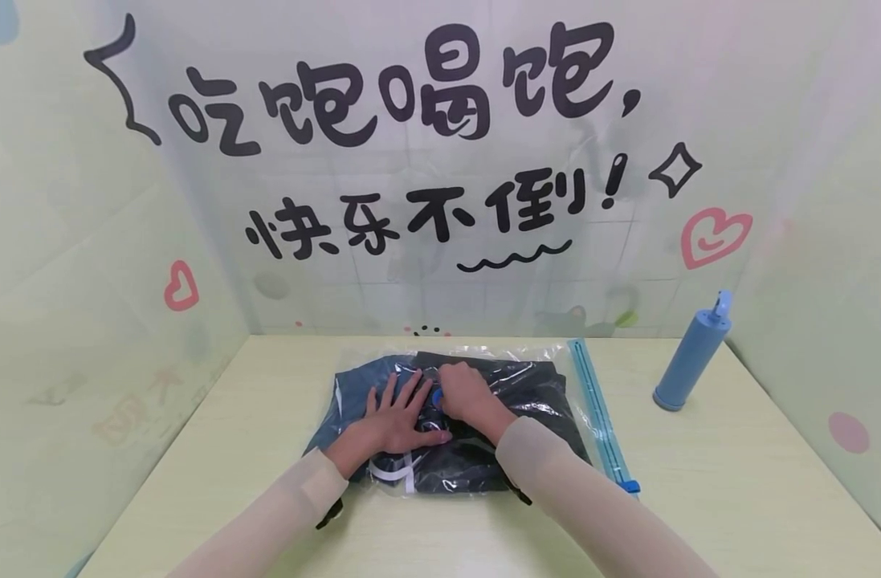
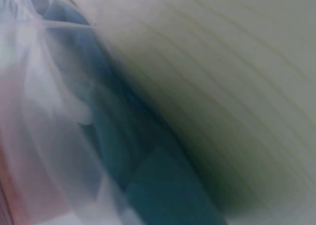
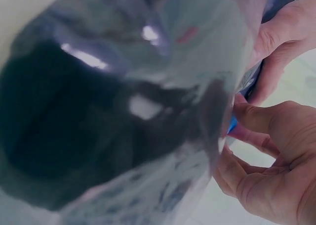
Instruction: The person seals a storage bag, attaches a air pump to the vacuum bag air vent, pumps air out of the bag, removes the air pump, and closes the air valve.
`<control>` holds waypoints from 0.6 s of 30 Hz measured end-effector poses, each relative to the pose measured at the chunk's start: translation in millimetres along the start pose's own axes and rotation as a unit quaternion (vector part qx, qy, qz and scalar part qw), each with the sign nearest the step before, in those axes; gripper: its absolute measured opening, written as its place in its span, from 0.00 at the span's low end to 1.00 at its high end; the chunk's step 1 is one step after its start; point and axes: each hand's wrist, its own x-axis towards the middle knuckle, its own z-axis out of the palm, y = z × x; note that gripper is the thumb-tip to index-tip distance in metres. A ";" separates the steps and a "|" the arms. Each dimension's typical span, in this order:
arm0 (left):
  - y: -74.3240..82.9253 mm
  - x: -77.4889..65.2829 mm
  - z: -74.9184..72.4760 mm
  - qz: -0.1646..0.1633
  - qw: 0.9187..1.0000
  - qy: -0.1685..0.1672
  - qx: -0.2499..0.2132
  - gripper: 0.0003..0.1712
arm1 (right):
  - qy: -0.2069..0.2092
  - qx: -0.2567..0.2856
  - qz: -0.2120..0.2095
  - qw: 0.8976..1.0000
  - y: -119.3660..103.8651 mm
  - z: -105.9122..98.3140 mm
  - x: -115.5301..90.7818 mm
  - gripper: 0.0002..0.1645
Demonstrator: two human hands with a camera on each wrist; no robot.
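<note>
A clear vacuum storage bag (image 1: pixel 501 351) lies flat on the table with folded dark and blue clothes (image 1: pixel 364 389) inside. My left hand (image 1: pixel 398 425) presses on top of it, fingers spread, to the left of the blue valve cap (image 1: pixel 436 398). From the other side my right hand (image 1: pixel 471 395) pinches that cap; its thumb and fingers are curled at it in the right wrist view. A blue zip strip (image 1: pixel 597 401) runs along the bag's right end, with a blue slider (image 1: pixel 630 486) at the near corner. The left wrist view is blurred.
A blue cylindrical hand pump (image 1: pixel 691 361) stands at the right of the pale wooden table (image 1: pixel 216 449). Printed curtains (image 1: pixel 324 297) enclose the table at the back and on both sides.
</note>
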 end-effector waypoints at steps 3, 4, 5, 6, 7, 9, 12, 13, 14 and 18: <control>-0.4 1.0 0.5 0.000 1.000 0.000 0.003 0.64 | -0.008 -0.007 -0.021 1.000 0.8 -0.3 1.2 0.10; -0.5 1.2 0.6 0.000 1.000 0.000 0.003 0.64 | -0.011 -0.007 -0.027 1.000 1.4 -0.3 1.5 0.12; -0.4 1.0 0.4 0.000 1.000 -0.001 0.003 0.64 | -0.015 -0.003 -0.033 0.999 2.2 -0.2 1.8 0.13; -0.3 0.8 0.2 0.001 1.000 -0.001 0.001 0.64 | -0.020 0.002 -0.038 0.999 3.2 -0.2 2.2 0.15; 0.0 0.5 -0.2 0.001 1.000 -0.002 0.000 0.64 | -0.025 0.007 -0.044 0.999 4.5 -0.3 2.5 0.16; 0.4 -0.1 -1.0 0.002 1.000 -0.001 -0.004 0.65 | -0.033 0.016 -0.055 0.998 7.4 -0.3 3.4 0.17; 0.6 -0.4 -1.6 0.002 1.000 -0.002 -0.007 0.65 | -0.040 0.024 -0.074 0.996 11.4 -0.5 4.6 0.16; 0.5 -0.4 -1.7 0.002 1.000 -0.002 -0.006 0.65 | -0.042 0.022 -0.079 0.996 12.2 -0.7 4.8 0.15; 0.4 -0.4 -1.8 0.002 1.000 -0.003 -0.006 0.65 | -0.043 0.023 -0.084 0.995 12.7 -1.1 4.8 0.15; 0.9 -1.1 -2.7 0.002 1.000 -0.009 -0.004 0.64 | -0.045 0.019 -0.098 0.994 12.7 -2.8 4.2 0.15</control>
